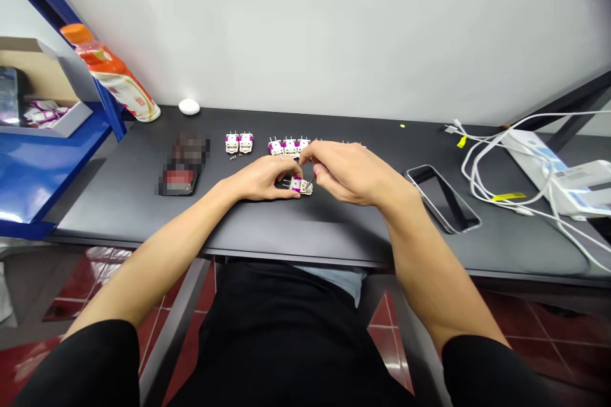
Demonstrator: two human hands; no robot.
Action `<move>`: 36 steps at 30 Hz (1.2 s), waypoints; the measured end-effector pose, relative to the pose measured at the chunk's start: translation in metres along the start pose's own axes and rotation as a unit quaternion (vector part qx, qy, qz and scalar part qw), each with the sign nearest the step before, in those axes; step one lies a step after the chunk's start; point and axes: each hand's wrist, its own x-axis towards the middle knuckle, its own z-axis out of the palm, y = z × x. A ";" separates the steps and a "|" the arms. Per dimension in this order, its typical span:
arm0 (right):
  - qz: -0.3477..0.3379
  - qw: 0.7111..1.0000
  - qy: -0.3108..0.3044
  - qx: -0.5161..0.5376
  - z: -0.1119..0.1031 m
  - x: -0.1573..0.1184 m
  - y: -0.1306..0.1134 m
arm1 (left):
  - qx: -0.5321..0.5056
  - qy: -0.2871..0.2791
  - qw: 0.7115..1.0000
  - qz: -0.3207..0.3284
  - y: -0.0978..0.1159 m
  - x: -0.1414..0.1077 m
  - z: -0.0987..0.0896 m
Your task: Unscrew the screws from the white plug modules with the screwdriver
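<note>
My left hand is closed around a small white and purple plug part, pinched between thumb and fingers low over the black table. Thin metal pins stick out of the part's left side. In my right hand is a thin screwdriver. Its shaft slants down to the right end of the plug part, while the fingers hide most of its handle. Just behind my hands stands a row of similar white and purple plug parts, partly covered by my right hand. Two more plug parts sit farther left.
Tiny metal pieces lie before the left pair. A blurred dark object and an orange-capped bottle are on the left. To the right are a phone, coiled white cables and white boxes. A wall closes the back.
</note>
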 end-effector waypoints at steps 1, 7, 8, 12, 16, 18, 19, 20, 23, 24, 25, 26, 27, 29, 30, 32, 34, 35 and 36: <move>-0.005 1.000 0.004 -0.001 0.000 0.000 0.000 | 0.001 -0.001 1.000 -0.001 0.000 0.000 0.000; 0.037 0.997 -0.034 -0.051 -0.001 0.001 -0.001 | 0.000 -0.001 1.000 0.004 0.002 0.000 -0.001; 0.039 0.997 -0.036 -0.051 -0.001 0.001 -0.002 | -0.001 -0.002 1.000 0.003 0.002 -0.001 -0.001; 0.000 1.000 -0.016 -0.023 -0.002 0.000 -0.002 | -0.004 -0.006 1.000 -0.008 0.002 -0.001 -0.001; 0.008 0.999 -0.010 -0.037 -0.001 0.000 -0.003 | 0.001 -0.003 1.000 -0.011 0.001 -0.001 -0.001; 0.038 0.997 -0.022 -0.058 0.000 0.001 -0.002 | 0.003 0.000 1.000 -0.011 0.001 0.000 -0.001; 0.051 0.996 -0.027 -0.066 0.001 0.001 -0.002 | 0.005 0.000 1.000 -0.011 0.001 0.000 -0.001; 0.059 0.995 -0.029 -0.070 0.001 0.002 -0.001 | 0.006 0.000 1.000 -0.012 0.002 0.000 -0.001; 0.039 0.998 -0.010 -0.044 0.002 0.001 0.001 | 0.013 -0.002 1.000 -0.017 0.002 0.000 -0.001; 0.024 0.999 -0.001 -0.033 0.001 0.001 0.001 | 0.017 -0.002 1.000 -0.020 0.002 0.000 -0.001; 0.011 1.000 0.007 -0.026 0.001 0.000 0.000 | 0.021 -0.003 1.000 -0.022 0.002 0.000 -0.001; 0.003 1.000 0.011 -0.025 0.000 0.000 0.000 | 0.024 -0.003 0.999 -0.023 0.002 0.000 -0.001; -0.001 1.000 0.012 -0.027 0.000 0.000 -0.001 | 0.027 -0.003 0.999 -0.022 0.002 0.000 -0.001; 0.008 0.999 0.005 -0.036 -0.001 0.000 -0.001 | 0.029 -0.002 0.999 -0.020 0.003 0.000 -0.001; 0.016 0.999 0.001 -0.042 -0.001 0.001 -0.001 | 0.029 0.000 0.999 -0.021 0.003 0.000 -0.001; 0.038 0.998 -0.009 -0.057 -0.001 0.001 -0.001 | 0.026 0.004 0.999 -0.023 0.003 0.000 -0.001; 0.052 0.996 -0.016 -0.068 -0.001 0.001 0.000 | 0.024 0.004 0.999 -0.022 0.003 0.000 0.000; 0.054 0.996 -0.017 -0.068 0.000 0.001 0.001 | 0.023 0.004 1.000 -0.020 0.003 0.000 0.000; 0.053 0.996 -0.016 -0.066 0.000 0.001 0.002 | 0.023 0.004 1.000 -0.018 0.002 0.000 -0.001</move>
